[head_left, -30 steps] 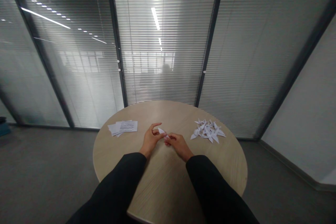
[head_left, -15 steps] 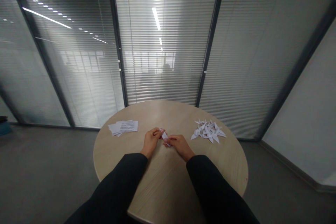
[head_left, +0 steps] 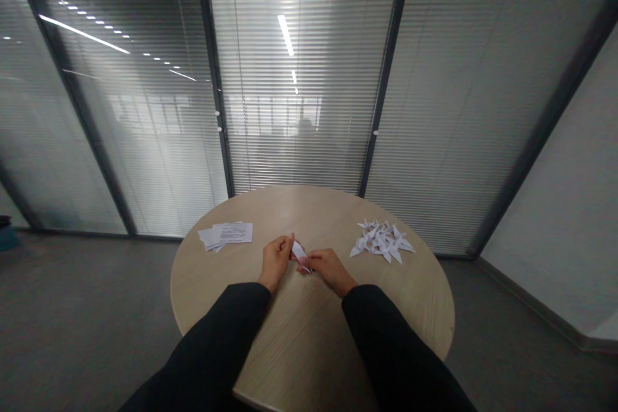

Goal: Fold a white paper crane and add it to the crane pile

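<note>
Between my hands, over the middle of the table, is a small piece of folded white paper (head_left: 299,251), narrow and slanting down to the right. My left hand (head_left: 277,260) grips its upper left end, thumb raised and fingers curled. At the lower right end, my right hand (head_left: 328,266) pinches the paper between thumb and fingers. Some fingertips of both hands are hidden behind it. A pile of folded paper cranes (head_left: 383,241) lies to the right of my right hand. On the left rests a loose stack of white paper sheets (head_left: 234,233), the top one printed with text.
The round wooden table (head_left: 309,347) stands close to a glass partition with blinds (head_left: 299,154). A white wall (head_left: 560,219) is on the right. Far left on the grey floor is a blue object (head_left: 6,235), partly cut off.
My left thumb has moved up off the folded paper's face, and more of the white paper shows. My right hand keeps its pinch. The view has shifted very slightly.
</note>
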Action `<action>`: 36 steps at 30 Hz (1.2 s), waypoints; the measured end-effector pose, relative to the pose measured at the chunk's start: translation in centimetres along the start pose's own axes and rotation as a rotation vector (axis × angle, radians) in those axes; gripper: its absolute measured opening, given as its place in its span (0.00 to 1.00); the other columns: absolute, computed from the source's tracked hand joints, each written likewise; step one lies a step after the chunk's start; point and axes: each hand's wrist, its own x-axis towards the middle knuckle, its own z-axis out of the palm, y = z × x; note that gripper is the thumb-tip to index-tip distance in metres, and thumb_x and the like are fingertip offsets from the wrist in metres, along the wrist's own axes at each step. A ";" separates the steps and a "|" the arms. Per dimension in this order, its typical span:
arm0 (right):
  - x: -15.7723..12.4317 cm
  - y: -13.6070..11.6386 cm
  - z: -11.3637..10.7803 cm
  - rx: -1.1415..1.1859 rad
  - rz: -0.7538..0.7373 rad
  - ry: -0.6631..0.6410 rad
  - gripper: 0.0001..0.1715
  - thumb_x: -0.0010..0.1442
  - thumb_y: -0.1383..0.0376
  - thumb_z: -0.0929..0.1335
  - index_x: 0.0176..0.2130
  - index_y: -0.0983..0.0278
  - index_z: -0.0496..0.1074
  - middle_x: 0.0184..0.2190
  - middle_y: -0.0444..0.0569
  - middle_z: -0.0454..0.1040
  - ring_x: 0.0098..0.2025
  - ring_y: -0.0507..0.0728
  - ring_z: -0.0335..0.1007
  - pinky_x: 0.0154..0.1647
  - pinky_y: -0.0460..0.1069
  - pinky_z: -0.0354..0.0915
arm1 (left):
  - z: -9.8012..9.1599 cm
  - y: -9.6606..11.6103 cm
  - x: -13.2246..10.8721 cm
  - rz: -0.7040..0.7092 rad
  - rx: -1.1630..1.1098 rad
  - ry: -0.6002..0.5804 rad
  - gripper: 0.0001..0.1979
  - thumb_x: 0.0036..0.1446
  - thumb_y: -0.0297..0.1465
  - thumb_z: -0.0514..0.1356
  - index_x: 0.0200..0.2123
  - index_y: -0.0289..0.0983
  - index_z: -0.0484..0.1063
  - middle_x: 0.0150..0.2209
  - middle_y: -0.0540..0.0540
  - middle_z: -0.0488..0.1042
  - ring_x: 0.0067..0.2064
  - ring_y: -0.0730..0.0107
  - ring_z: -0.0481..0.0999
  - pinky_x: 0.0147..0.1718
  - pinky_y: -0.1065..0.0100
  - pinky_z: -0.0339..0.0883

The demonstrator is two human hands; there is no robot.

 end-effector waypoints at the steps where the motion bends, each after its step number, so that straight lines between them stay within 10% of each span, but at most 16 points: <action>1: 0.0 0.0 0.0 0.019 0.016 -0.013 0.22 0.47 0.51 0.70 0.27 0.69 0.78 0.23 0.50 0.77 0.26 0.55 0.71 0.32 0.48 0.63 | 0.0 0.0 0.0 0.015 0.022 -0.002 0.23 0.51 0.50 0.55 0.25 0.34 0.73 0.19 0.47 0.72 0.21 0.71 0.71 0.22 0.72 0.64; 13: 0.0 0.3 0.2 0.127 0.016 -0.001 0.20 0.44 0.52 0.72 0.26 0.67 0.77 0.24 0.50 0.78 0.28 0.57 0.74 0.35 0.51 0.66 | 0.0 1.1 0.0 -0.023 -0.065 -0.052 0.20 0.46 0.47 0.61 0.28 0.33 0.74 0.23 0.45 0.76 0.25 0.68 0.74 0.27 0.69 0.66; 19: 0.0 0.3 0.2 0.150 0.010 0.081 0.18 0.44 0.52 0.73 0.26 0.65 0.78 0.27 0.49 0.78 0.34 0.59 0.75 0.41 0.53 0.66 | 0.5 0.4 -0.1 -0.138 -0.184 -0.255 0.24 0.38 0.42 0.68 0.36 0.30 0.76 0.27 0.43 0.78 0.26 0.69 0.74 0.27 0.70 0.65; 36: -0.1 0.4 0.8 0.158 0.063 0.039 0.26 0.43 0.47 0.72 0.25 0.68 0.76 0.23 0.52 0.78 0.27 0.60 0.76 0.35 0.54 0.69 | 0.6 1.1 -0.5 -0.201 -0.293 -0.185 0.23 0.36 0.39 0.69 0.35 0.30 0.76 0.31 0.40 0.78 0.29 0.69 0.74 0.30 0.70 0.64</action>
